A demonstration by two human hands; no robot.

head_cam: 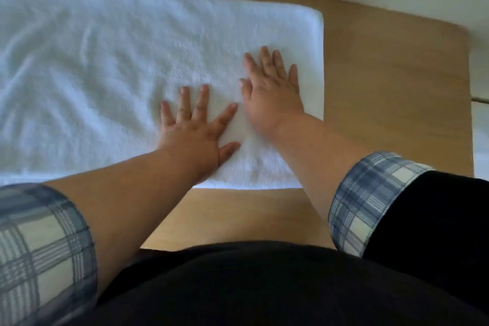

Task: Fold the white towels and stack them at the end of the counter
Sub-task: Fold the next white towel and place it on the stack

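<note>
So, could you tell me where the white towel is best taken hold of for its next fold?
I'd pinch the white towel along its short right edge, coming from the right over the counter. That edge lies flat and straight beside the right hand; the left end runs out of view.

Indoor room, type unclear; light wooden counter [383, 92]

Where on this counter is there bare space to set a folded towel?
The widest bare wood lies right of the white towel, up to the counter end. A narrower strip runs between the towel's near edge and the person's body. Crowded: the towel's right end, under the left hand and right hand.
</note>
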